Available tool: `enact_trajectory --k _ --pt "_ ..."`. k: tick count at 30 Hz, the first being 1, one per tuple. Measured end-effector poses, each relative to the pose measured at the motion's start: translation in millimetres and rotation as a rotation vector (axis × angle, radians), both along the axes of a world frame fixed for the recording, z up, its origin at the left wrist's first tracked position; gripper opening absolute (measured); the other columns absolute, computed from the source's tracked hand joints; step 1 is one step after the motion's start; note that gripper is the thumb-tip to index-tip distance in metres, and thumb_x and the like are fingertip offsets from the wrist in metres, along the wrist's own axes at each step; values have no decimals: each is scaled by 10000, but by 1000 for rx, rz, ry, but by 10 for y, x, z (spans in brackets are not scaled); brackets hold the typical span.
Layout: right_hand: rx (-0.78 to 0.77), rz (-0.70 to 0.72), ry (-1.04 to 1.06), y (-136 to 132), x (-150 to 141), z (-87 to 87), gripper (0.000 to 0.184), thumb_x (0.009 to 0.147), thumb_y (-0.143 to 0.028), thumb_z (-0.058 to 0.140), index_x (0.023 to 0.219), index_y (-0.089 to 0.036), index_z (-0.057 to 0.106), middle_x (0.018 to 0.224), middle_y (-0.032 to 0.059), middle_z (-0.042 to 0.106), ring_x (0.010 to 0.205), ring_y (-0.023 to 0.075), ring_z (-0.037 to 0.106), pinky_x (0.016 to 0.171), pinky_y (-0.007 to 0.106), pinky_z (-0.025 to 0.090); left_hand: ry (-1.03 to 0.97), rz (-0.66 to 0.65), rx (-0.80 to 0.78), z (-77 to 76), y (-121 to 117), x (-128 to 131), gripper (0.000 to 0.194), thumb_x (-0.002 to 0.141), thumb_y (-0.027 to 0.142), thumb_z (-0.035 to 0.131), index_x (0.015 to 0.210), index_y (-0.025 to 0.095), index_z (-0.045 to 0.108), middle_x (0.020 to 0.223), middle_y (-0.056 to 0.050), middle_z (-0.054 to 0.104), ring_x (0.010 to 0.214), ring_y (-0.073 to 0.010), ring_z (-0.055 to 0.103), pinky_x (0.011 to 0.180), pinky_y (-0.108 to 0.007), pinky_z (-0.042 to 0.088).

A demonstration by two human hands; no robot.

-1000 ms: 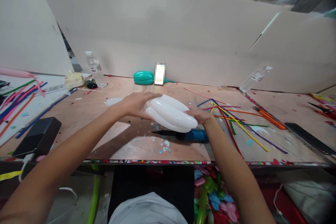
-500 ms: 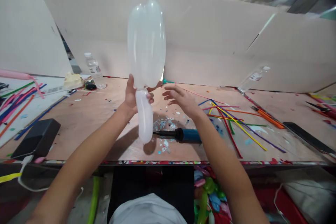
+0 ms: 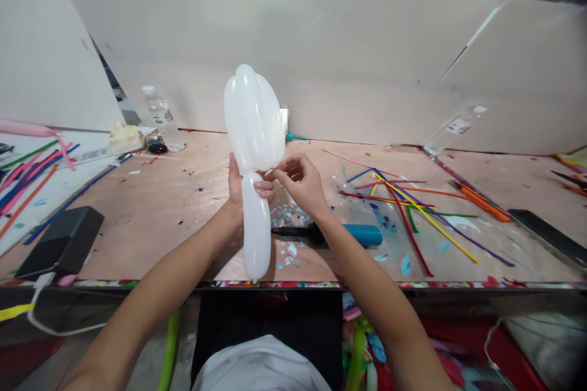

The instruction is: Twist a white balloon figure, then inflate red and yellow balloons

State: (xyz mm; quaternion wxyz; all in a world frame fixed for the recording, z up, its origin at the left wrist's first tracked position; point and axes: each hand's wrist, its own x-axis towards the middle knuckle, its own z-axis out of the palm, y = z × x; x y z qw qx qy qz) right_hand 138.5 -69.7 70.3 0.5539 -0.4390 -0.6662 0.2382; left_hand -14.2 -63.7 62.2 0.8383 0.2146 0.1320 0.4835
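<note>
Left hand [image 3: 235, 186]: we grasp the shiny white lobed rubber balloon [image 3: 257, 226].
Right hand [image 3: 303, 184]: curled near neck; pinch, cannot tell.
Neck [image 3: 250, 171]: best steadied snugly, bubbles unsqueezed.

clear bottles [image 3: 164, 122], black box [image 3: 62, 241], dark phone [image 3: 548, 235]

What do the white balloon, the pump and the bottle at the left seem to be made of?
White balloon: probably latex, smooth and glossy, judging by its rounded, inflated segments and bright highlights.
Hand pump: likely hard plastic, with a plain blue barrel and black nozzle; its finish is unclear.
Left bottle: apparently thin clear plastic, see-through and shiny, with an opaque white cap.
</note>
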Motion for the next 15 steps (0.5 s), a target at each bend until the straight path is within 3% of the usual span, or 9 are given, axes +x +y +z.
enact_trajectory --k 3,6,11,15 --pt "-81 170 21 28 3 -42 216 773 -288 668 951 -203 583 875 13 639 729 139 598 645 279 477 -110 -62 -52 -42 -5 6 870 741 781 469 1307 121 489 985 -130 691 413 -29 395 406 -203 356" --pt "-132 330 56 65 -3 -89 119 806 -304 623 827 -194 581 844 8 635 744 144 599 685 291 478 -138 -56 -74 -49 -21 41 838 763 771 450 1313 141 488 1050 -150 683 419 -29 409 410 -203 359" --pt "-173 268 205 121 -44 -180 250 761 -388 681 715 -200 523 731 -13 585 701 156 573 671 308 463 -199 -58 -117 26 -85 114 825 798 771 405 1331 146 467 954 -127 691 421 -43 420 408 -203 350" --pt "-199 309 327 122 -103 -208 237 766 -380 664 730 -214 498 694 -30 559 695 153 564 686 309 465 -221 -65 -87 29 -102 104 866 780 779 433 1382 157 415 803 -75 675 425 -60 424 428 -211 362"
